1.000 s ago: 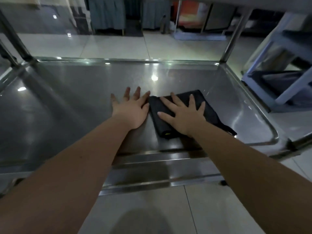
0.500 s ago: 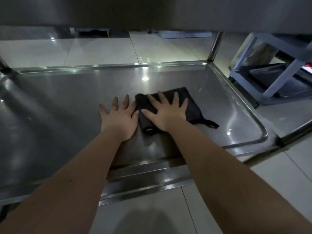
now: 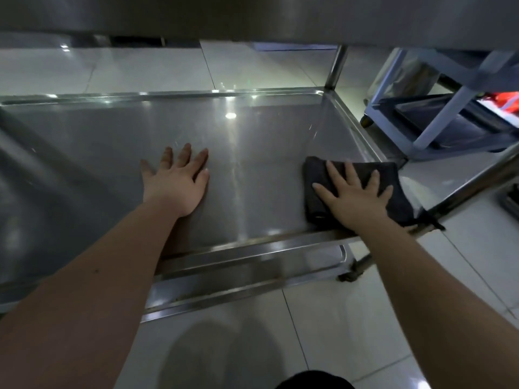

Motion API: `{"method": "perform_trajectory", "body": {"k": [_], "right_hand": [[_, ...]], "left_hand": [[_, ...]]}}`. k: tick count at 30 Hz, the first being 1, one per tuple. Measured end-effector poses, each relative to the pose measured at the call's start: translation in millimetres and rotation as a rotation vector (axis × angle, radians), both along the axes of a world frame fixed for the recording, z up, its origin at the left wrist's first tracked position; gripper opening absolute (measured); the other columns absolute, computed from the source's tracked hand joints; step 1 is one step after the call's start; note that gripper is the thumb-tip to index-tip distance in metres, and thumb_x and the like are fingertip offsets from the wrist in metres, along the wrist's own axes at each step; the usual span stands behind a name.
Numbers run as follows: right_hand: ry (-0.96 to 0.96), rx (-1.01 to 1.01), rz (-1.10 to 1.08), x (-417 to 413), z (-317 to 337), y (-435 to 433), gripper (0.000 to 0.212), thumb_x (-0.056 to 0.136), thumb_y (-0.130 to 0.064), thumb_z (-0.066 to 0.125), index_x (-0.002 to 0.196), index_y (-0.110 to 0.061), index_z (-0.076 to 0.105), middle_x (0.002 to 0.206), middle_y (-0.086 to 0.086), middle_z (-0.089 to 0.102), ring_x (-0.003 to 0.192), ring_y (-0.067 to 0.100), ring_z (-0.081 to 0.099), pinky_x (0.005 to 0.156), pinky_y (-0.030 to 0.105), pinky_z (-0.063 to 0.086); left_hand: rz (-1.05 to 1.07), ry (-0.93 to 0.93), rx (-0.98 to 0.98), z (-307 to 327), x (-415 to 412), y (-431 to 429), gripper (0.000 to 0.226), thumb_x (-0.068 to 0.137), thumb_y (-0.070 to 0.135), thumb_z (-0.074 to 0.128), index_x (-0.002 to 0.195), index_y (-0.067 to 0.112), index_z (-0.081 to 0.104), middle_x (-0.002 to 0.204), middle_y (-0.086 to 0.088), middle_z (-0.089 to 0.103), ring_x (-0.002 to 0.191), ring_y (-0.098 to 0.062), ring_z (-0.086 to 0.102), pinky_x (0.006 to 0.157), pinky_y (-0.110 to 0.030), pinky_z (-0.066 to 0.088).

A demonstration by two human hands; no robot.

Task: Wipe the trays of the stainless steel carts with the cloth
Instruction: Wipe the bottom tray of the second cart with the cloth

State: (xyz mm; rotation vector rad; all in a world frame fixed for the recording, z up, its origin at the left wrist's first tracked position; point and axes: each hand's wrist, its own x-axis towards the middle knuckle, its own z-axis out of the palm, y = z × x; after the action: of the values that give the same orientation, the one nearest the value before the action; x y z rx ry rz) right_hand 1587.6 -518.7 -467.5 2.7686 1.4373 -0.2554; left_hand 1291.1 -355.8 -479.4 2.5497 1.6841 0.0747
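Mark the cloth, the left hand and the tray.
cloth (image 3: pixel 389 172), head view, bare far-right corner.
left hand (image 3: pixel 177 186), head view, back of the hand.
tray (image 3: pixel 196 93), head view, far rim.

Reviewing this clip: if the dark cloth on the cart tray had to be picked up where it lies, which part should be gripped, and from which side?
Pinch the thick folded left edge of the cloth, coming from above and the left. It lies flat under the right hand, with its right side close to the wall of the tray, so that fold probably gives the best purchase.
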Motion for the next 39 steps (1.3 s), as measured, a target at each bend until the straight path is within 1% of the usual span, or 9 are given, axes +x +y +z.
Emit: {"method": "perform_trajectory", "body": {"k": [5, 9, 16, 19, 24, 27, 32, 37, 39], "right_hand": [[-0.011, 0.057, 0.297, -134.0, -6.5, 31.5, 0.076, 0.081, -0.085, 0.006, 0.149, -0.053, -0.006, 0.163, -0.01, -0.011, 0.144, 0.048, -0.017, 0.104, 0.072, -0.016], [0.051, 0.097, 0.402, -121.9, -9.6, 24.9, 0.078, 0.076, -0.088, 0.009, 0.146, -0.057, -0.001, 0.163, -0.015, -0.004, 0.147, 0.04, -0.015, 0.107, 0.065, -0.018], [0.014, -0.028, -0.037, 50.7, 5.2, -33.3, 0.074, 0.081, -0.084, 0.015, 0.147, -0.056, -0.005, 0.163, -0.014, -0.005, 0.148, 0.037, -0.008, 0.115, 0.063, -0.005], [0.023, -0.006, -0.053, 15.9, 4.5, -23.4, 0.073, 0.083, -0.083, 0.011, 0.148, -0.055, -0.006, 0.163, -0.012, -0.008, 0.147, 0.041, -0.01, 0.114, 0.065, -0.006], [0.054, 0.064, 0.272, -97.3, -10.3, -12.1, 0.076, 0.074, -0.087, 0.002, 0.144, -0.058, -0.007, 0.163, -0.012, -0.007, 0.146, 0.044, -0.012, 0.106, 0.067, -0.013], [0.048, 0.07, 0.239, -65.8, -6.8, -23.1, 0.074, 0.076, -0.089, 0.01, 0.143, -0.061, -0.006, 0.162, -0.017, -0.005, 0.148, 0.039, -0.008, 0.11, 0.066, -0.007], [0.05, -0.005, -0.013, 15.9, 5.0, -41.9, 0.074, 0.079, -0.086, 0.018, 0.145, -0.06, -0.002, 0.163, -0.018, -0.004, 0.148, 0.039, -0.004, 0.113, 0.066, 0.002], [0.036, -0.005, -0.031, 14.0, 5.1, -43.2, 0.074, 0.079, -0.086, 0.015, 0.145, -0.059, -0.003, 0.163, -0.016, -0.005, 0.148, 0.039, -0.005, 0.115, 0.063, -0.002], [0.032, -0.012, -0.022, 14.9, 5.2, -44.7, 0.075, 0.078, -0.087, 0.015, 0.145, -0.059, -0.005, 0.163, -0.016, -0.006, 0.148, 0.04, -0.004, 0.115, 0.062, -0.002]], "left_hand": [[-0.005, -0.014, -0.011, 2.8, -2.1, -1.5, 0.051, 0.101, 0.053, 0.015, 0.152, 0.049, 0.008, 0.164, 0.012, 0.002, 0.151, -0.024, 0.002, 0.113, -0.066, 0.003], [-0.015, -0.047, -0.009, -0.2, -3.1, 0.8, 0.051, 0.101, 0.054, 0.019, 0.151, 0.049, 0.013, 0.164, 0.012, 0.004, 0.151, -0.024, 0.005, 0.114, -0.065, 0.003], [-0.017, -0.027, -0.016, -1.4, -0.3, 1.9, 0.051, 0.1, 0.056, 0.017, 0.151, 0.049, 0.011, 0.164, 0.011, 0.004, 0.151, -0.025, 0.005, 0.112, -0.068, 0.003], [-0.012, -0.01, -0.01, -0.2, -0.8, -1.7, 0.052, 0.101, 0.055, 0.016, 0.152, 0.048, 0.011, 0.164, 0.01, 0.004, 0.15, -0.026, 0.005, 0.112, -0.068, 0.004], [-0.015, -0.019, -0.039, 1.1, -7.4, 0.9, 0.051, 0.101, 0.056, 0.017, 0.151, 0.051, 0.01, 0.164, 0.013, 0.003, 0.151, -0.024, 0.004, 0.114, -0.065, 0.002], [-0.029, -0.034, -0.049, -1.4, -11.5, 1.8, 0.051, 0.1, 0.057, 0.017, 0.151, 0.051, 0.01, 0.164, 0.014, 0.002, 0.151, -0.024, 0.004, 0.115, -0.064, 0.001], [-0.025, -0.022, -0.054, -2.2, -9.2, 1.0, 0.052, 0.1, 0.059, 0.017, 0.151, 0.052, 0.01, 0.164, 0.014, 0.003, 0.151, -0.024, 0.005, 0.113, -0.063, 0.002], [-0.081, -0.036, -0.139, 4.0, -13.4, 4.7, 0.053, 0.101, 0.055, 0.025, 0.151, 0.05, 0.01, 0.164, 0.011, 0.001, 0.151, -0.022, 0.002, 0.116, -0.059, -0.001], [-0.168, 0.019, -0.195, 8.5, -39.8, 9.8, 0.057, 0.096, 0.065, 0.02, 0.15, 0.053, 0.007, 0.163, 0.013, -0.002, 0.151, -0.021, 0.001, 0.118, -0.054, 0.0]]}}
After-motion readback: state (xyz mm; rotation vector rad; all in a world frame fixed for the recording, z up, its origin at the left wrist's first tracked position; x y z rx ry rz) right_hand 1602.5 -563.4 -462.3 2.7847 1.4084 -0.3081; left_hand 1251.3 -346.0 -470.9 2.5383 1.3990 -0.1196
